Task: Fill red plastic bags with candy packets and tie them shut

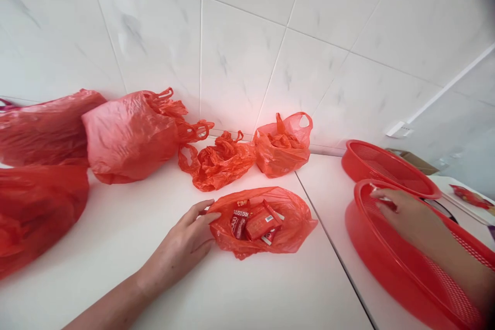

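An opened red plastic bag (301,234) lies on the white table, its mouth spread wide. Inside it are several small packaged snacks, among them a red packet with a barcode (263,223) and a dark red wrapper (238,223). My left hand (193,232) grips the bag's left rim between thumb and fingers. Over on the right, my right hand (398,209) is above the near red plastic basket (351,221), by its far left rim. Its fingers are pinched together, with a small whitish bit at the tips that I cannot make out.
Red plastic bags, a full one (131,136) among them, crowd the left side. A crumpled bag (220,162) and an upright bag (282,149) stand by the tiled wall. Another red basket (386,165) sits behind the near one. A seam crosses the tabletop.
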`<state>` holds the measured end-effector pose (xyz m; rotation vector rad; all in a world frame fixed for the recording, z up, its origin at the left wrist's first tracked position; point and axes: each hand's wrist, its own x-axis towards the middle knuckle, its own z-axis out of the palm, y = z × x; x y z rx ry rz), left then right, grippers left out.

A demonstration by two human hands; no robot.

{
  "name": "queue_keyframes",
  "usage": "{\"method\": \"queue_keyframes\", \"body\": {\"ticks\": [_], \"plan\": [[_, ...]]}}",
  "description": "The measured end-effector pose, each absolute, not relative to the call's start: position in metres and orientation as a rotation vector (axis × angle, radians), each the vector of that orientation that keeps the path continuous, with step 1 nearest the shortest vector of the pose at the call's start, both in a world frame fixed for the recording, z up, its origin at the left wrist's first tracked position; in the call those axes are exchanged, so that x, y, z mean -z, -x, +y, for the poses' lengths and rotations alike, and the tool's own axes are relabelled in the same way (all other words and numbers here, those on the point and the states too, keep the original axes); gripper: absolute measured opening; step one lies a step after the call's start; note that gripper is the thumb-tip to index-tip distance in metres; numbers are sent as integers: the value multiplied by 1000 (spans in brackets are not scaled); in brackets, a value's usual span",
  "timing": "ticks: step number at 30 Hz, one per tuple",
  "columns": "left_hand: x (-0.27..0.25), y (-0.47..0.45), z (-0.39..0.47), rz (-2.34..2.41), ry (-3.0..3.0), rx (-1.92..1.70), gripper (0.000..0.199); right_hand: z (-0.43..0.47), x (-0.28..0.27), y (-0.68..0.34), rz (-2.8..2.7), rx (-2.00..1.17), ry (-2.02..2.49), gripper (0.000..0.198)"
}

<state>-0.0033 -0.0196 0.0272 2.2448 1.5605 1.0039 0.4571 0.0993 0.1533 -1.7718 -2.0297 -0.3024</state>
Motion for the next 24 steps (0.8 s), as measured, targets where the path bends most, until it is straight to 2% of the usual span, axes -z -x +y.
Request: {"method": "queue_keyframes", "body": {"ticks": [6,12,17,21,24], "plan": [[-30,1,-20,1562,-2242,-986,55,57,-171,-353,-2452,233,1294,19],[-31,1,-22,1566,-2254,-1018,54,50,-154,-290,-2738,-279,1117,24],[-36,4,-25,1609,-2434,-1091,45,65,-132,-311,-2472,-265,1594,16],[-55,-4,-24,1552,-2636,-1305,33,69,-103,-326,-2410,-232,1883,28],[-75,-19,-15,1425,-2694,-1039,34,67,-83,-326,-2381,-317,2007,29]]}}
